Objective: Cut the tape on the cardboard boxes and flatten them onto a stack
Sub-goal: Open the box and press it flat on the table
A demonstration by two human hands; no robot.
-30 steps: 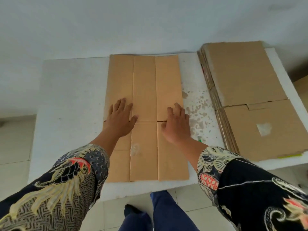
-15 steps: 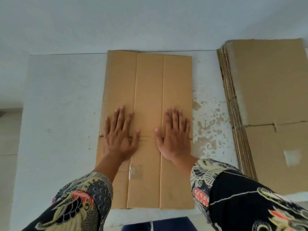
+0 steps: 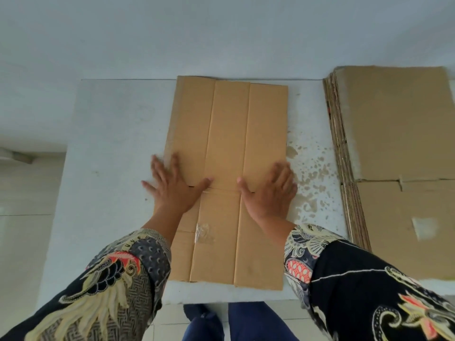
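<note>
**Two flat palms on one flattened box**

One white table carries everything. At its right edge sits one stack of flattened boxes — how many sheets it holds cannot be counted. One flattened box lies alone mid-table, well apart from the stack. Two hands press on it, fingers straight and spread, gripping nothing — the left hand overlapping its left edge, the right hand near its right edge. One scrap of clear tape clings between the forearms.

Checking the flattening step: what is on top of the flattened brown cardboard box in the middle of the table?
Both hands, left hand and right hand, press on the flattened brown cardboard box; a clear tape scrap sticks to it. Anything beneath is covered.
</note>
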